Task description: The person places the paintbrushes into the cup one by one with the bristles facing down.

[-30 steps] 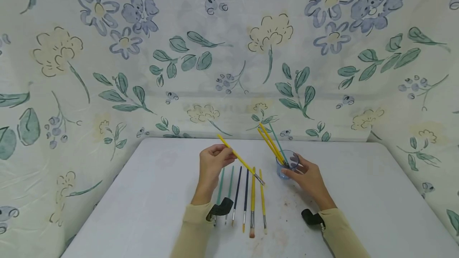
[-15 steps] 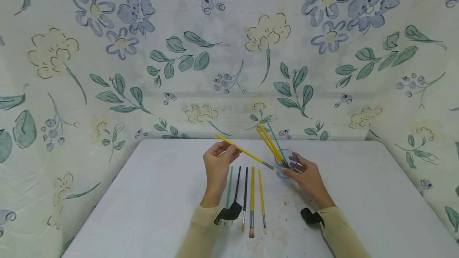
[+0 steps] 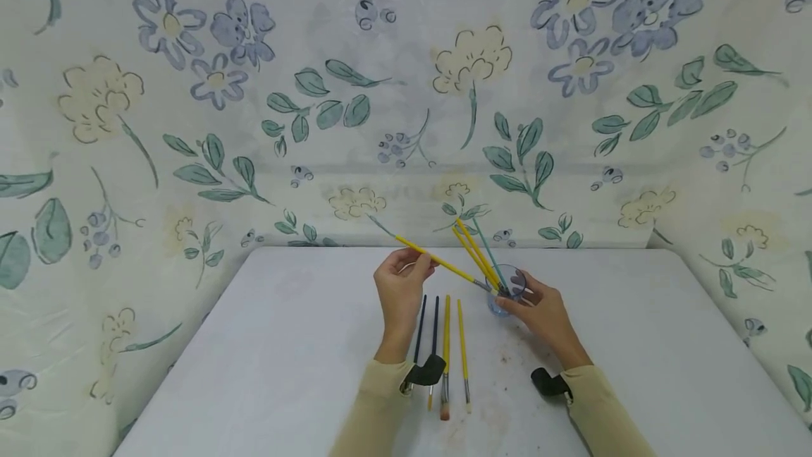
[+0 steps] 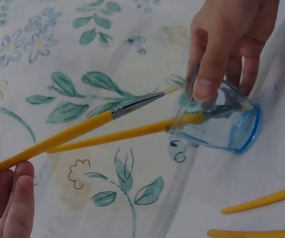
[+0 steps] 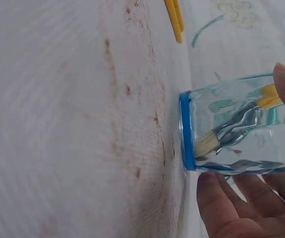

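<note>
Now the left hand (image 3: 400, 302) pinches 1 yellow paintbrush (image 3: 452, 267), tip near the mouth of the glass (image 5: 187, 131) gripped by the right hand (image 3: 548, 312); best keep that still and steepen the angle.

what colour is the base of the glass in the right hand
The glass base is bright blue; it shows best in the right wrist view.

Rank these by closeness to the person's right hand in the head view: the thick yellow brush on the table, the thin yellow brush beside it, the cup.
1. Cup: gripped in the right hand.
2. Thin yellow brush: on the table, left of the cup.
3. Thick yellow brush: farther left.
</note>
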The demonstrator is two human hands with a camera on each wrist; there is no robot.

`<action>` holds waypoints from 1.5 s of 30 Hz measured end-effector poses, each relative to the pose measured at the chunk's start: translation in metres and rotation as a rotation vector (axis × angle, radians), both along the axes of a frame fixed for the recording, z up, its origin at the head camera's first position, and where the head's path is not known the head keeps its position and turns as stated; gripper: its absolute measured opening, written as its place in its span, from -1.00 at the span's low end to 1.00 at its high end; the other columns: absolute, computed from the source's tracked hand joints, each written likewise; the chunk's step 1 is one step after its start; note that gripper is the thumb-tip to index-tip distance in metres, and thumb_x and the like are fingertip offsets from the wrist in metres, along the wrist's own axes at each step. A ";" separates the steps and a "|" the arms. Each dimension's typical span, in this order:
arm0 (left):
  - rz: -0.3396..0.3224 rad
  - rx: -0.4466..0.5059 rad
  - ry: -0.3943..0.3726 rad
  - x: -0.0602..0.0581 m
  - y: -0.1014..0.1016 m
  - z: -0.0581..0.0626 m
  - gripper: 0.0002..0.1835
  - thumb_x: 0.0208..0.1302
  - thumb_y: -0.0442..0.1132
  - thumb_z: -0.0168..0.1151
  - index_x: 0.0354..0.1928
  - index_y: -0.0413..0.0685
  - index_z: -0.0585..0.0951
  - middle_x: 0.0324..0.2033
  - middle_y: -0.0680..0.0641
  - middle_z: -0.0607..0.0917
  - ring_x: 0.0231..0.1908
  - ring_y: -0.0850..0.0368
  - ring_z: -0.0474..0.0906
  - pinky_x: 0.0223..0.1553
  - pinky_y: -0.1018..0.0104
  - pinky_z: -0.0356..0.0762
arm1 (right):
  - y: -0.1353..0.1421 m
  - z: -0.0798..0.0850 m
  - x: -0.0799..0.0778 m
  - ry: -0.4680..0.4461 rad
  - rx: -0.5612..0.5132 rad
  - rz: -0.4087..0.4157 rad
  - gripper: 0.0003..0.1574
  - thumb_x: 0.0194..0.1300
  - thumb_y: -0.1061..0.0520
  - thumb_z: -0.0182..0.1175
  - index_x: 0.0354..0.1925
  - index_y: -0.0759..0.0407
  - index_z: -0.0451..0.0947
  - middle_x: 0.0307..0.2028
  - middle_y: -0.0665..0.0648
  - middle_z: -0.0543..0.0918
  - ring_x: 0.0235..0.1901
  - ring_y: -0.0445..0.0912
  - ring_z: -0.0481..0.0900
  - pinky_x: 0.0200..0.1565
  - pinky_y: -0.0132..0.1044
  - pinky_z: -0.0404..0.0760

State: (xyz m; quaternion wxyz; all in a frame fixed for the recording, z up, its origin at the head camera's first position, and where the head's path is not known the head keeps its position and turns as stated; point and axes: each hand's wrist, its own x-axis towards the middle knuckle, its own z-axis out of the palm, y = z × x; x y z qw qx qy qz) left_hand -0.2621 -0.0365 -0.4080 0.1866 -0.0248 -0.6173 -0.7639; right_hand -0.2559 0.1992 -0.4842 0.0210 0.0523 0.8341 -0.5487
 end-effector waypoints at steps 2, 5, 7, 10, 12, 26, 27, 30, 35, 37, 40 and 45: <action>0.010 -0.011 0.005 -0.004 0.002 0.001 -0.81 0.22 -0.36 0.29 -0.17 -0.35 0.62 -0.28 -0.24 0.71 -0.34 0.12 0.77 -0.17 0.29 0.74 | 0.000 0.000 -0.001 0.001 0.001 0.001 0.26 0.04 -0.30 0.43 0.52 0.04 0.05 0.44 0.22 0.32 0.39 0.20 0.37 0.26 -0.04 0.52; 0.012 -0.029 0.009 -0.009 0.007 0.003 -0.79 0.21 -0.37 0.30 -0.17 -0.38 0.62 -0.28 -0.26 0.71 -0.35 0.10 0.77 -0.20 0.31 0.74 | 0.000 -0.001 -0.001 0.005 0.002 0.000 0.25 0.06 -0.28 0.43 0.52 0.06 0.05 0.44 0.24 0.33 0.38 0.20 0.38 0.26 -0.05 0.52; 0.007 -0.054 0.008 -0.012 0.011 0.005 -0.78 0.21 -0.36 0.30 -0.17 -0.40 0.62 -0.27 -0.28 0.72 -0.35 0.08 0.77 -0.21 0.33 0.74 | 0.000 -0.001 -0.002 0.008 0.005 -0.003 0.25 0.06 -0.28 0.43 0.53 0.06 0.05 0.44 0.24 0.33 0.38 0.20 0.38 0.26 -0.05 0.52; 0.003 -0.093 0.002 -0.016 0.018 0.006 -0.78 0.20 -0.35 0.30 -0.17 -0.39 0.62 -0.27 -0.30 0.73 -0.34 0.05 0.77 -0.23 0.36 0.74 | 0.000 -0.001 -0.001 0.013 0.002 -0.006 0.25 0.06 -0.28 0.43 0.52 0.06 0.05 0.44 0.23 0.32 0.38 0.20 0.38 0.25 -0.04 0.52; 0.006 -0.119 -0.005 -0.018 0.021 0.005 -0.81 0.20 -0.35 0.29 -0.19 -0.35 0.63 -0.29 -0.29 0.74 -0.34 0.03 0.77 -0.25 0.38 0.74 | 0.000 -0.001 -0.001 0.013 -0.004 -0.005 0.26 0.05 -0.29 0.43 0.52 0.06 0.05 0.45 0.22 0.31 0.39 0.19 0.37 0.26 -0.04 0.52; 0.001 -0.259 -0.016 -0.022 0.032 -0.003 -0.87 0.18 -0.31 0.28 -0.27 -0.25 0.64 -0.35 -0.20 0.75 -0.43 0.15 0.74 -0.33 0.40 0.72 | -0.003 -0.001 -0.001 0.013 -0.008 -0.006 0.21 0.07 -0.26 0.43 0.52 0.04 0.08 0.42 0.20 0.35 0.39 0.19 0.36 0.26 -0.02 0.51; -0.005 -0.265 -0.016 -0.022 0.033 -0.003 -0.87 0.19 -0.31 0.27 -0.27 -0.24 0.64 -0.35 -0.20 0.75 -0.42 0.14 0.75 -0.33 0.39 0.72 | -0.003 0.000 -0.001 0.015 -0.006 -0.008 0.19 0.09 -0.24 0.43 0.52 0.03 0.09 0.42 0.20 0.36 0.39 0.19 0.36 0.26 -0.03 0.52; -0.018 -0.284 -0.016 -0.021 0.034 -0.001 -0.88 0.22 -0.29 0.26 -0.25 -0.21 0.65 -0.33 -0.19 0.74 -0.39 0.08 0.75 -0.31 0.39 0.72 | -0.003 0.000 -0.001 0.020 0.000 -0.014 0.15 0.12 -0.18 0.42 0.51 0.04 0.09 0.41 0.20 0.37 0.39 0.19 0.37 0.26 -0.02 0.52; -0.033 -0.298 -0.024 -0.019 0.036 0.001 -0.86 0.24 -0.29 0.28 -0.22 -0.23 0.65 -0.29 -0.21 0.75 -0.33 -0.04 0.76 -0.29 0.40 0.71 | -0.003 0.001 0.000 0.028 0.008 -0.012 0.12 0.14 -0.15 0.41 0.51 0.05 0.09 0.41 0.22 0.37 0.39 0.21 0.36 0.25 0.00 0.52; -0.039 -0.303 -0.040 -0.019 0.037 0.001 -0.83 0.25 -0.28 0.29 -0.19 -0.25 0.65 -0.27 -0.22 0.75 -0.31 -0.07 0.76 -0.29 0.41 0.71 | -0.003 0.001 0.001 0.033 0.010 -0.010 0.12 0.14 -0.15 0.41 0.51 0.04 0.10 0.40 0.21 0.38 0.38 0.21 0.37 0.25 0.00 0.52; -0.039 -0.324 -0.068 -0.019 0.038 0.001 -0.81 0.27 -0.29 0.28 -0.16 -0.29 0.64 -0.24 -0.24 0.74 -0.29 -0.10 0.76 -0.28 0.40 0.72 | -0.003 0.001 0.001 0.036 0.010 -0.011 0.11 0.14 -0.16 0.41 0.51 0.03 0.11 0.39 0.21 0.40 0.38 0.21 0.38 0.25 0.00 0.53; -0.016 -0.339 -0.074 -0.019 0.039 0.001 -0.86 0.28 -0.31 0.27 -0.20 -0.27 0.64 -0.25 -0.23 0.74 -0.32 -0.08 0.76 -0.28 0.36 0.73 | -0.003 0.002 0.001 0.030 0.018 -0.015 0.14 0.11 -0.20 0.42 0.51 0.04 0.11 0.40 0.22 0.38 0.38 0.21 0.38 0.24 -0.01 0.53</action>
